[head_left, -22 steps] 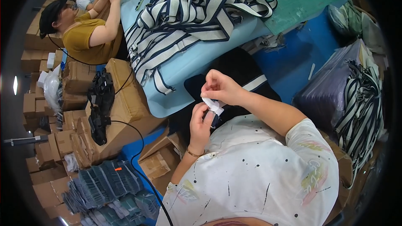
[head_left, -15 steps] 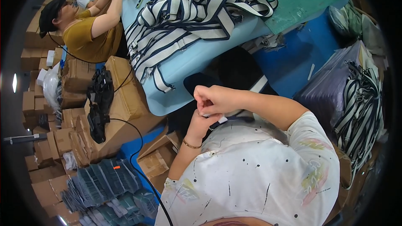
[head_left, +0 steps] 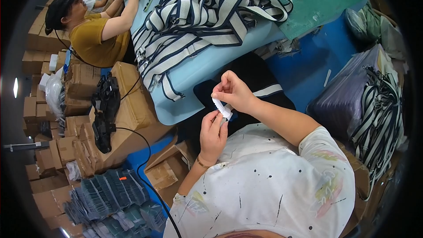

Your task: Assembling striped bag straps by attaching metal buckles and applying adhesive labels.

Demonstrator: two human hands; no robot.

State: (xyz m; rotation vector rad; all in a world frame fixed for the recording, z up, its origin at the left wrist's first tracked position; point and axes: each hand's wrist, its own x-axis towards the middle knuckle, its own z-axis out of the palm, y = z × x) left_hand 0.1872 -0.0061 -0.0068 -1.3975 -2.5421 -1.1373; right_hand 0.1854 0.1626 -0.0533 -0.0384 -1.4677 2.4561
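Observation:
Above my lap, my right hand (head_left: 235, 93) pinches the upper end of a short white strip (head_left: 219, 105) with a jagged edge. Its lower end meets the fingertips of my left hand (head_left: 213, 137), which are pressed together around it. Whether the strip is paper or plastic is too small to tell. A white strap with navy edges (head_left: 269, 91) lies across my dark-clad lap, just beyond my right wrist. Its other end goes out of sight near my hands. A tangled heap of the same straps (head_left: 194, 17), with metal buckles, covers the light blue table (head_left: 176, 110) ahead.
A green mat (head_left: 326, 0) lies at the table's far right. To the left, a black bag (head_left: 105, 110) rests on a cardboard box (head_left: 132, 101), with a black cable trailing down. More straps (head_left: 379, 119) hang at the right. A co-worker (head_left: 94, 39) sits at the table's left side.
My right hand has moved up and right, away from the left, drawing the white strip into view between them. My left hand has turned and shifted slightly right.

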